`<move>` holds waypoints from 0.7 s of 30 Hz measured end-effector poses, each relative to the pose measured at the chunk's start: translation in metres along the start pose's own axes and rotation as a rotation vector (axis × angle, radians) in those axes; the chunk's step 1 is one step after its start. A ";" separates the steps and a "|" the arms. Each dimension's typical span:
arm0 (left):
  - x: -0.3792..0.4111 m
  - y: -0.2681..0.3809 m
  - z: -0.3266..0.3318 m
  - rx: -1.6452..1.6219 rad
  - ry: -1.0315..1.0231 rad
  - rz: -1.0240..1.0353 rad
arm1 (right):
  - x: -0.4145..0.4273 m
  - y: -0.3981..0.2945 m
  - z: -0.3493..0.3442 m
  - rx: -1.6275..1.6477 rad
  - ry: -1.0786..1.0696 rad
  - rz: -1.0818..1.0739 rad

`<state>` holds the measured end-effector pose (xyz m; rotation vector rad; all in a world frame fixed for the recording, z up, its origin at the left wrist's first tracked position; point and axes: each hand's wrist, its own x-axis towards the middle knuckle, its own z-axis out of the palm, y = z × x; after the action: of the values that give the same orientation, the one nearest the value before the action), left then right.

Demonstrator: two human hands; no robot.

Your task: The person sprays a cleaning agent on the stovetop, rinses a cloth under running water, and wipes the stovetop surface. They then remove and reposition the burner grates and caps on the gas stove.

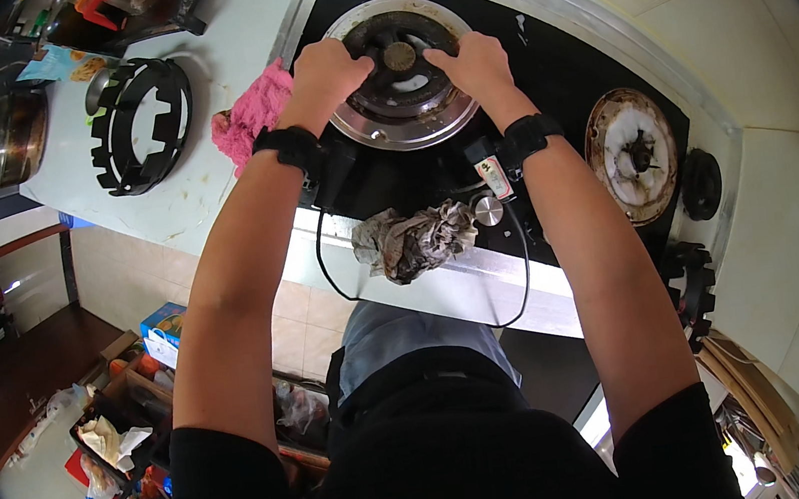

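Observation:
Both hands are at the dark gas burner ring [408,101] on a black glass hob [550,70]. My left hand [329,77] grips the ring's left side, its thumb over the inner edge. On the right side, my right hand [476,65] grips the same ring. A round brass-coloured burner cap [399,57] sits at the centre, and a steel drip tray [391,131] surrounds the ring. Beside my left wrist lies a pink cloth [257,113]. Crumpled dirty paper [415,241] rests at the hob's front edge, next to a metal control knob [489,211].
A black pan support [181,115] and a metal pot [14,137] are at the left. At the right are a stained second burner tray [609,146], a black ring [701,184] and another pan support [693,286]. Black cables [527,255] hang over the front edge.

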<state>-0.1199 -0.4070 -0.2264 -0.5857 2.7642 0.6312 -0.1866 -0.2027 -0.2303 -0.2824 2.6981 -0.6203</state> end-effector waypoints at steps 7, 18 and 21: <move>0.006 0.000 0.004 0.052 0.071 0.118 | 0.005 -0.002 -0.002 -0.096 -0.111 0.062; 0.006 -0.011 0.010 -0.038 0.120 0.148 | 0.008 0.006 0.002 -0.011 -0.054 -0.026; 0.001 0.000 0.000 0.012 0.111 0.129 | 0.015 0.002 -0.006 -0.121 -0.067 -0.094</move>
<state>-0.1209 -0.4072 -0.2267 -0.4552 2.9266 0.6271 -0.2028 -0.2029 -0.2306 -0.4552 2.6739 -0.4650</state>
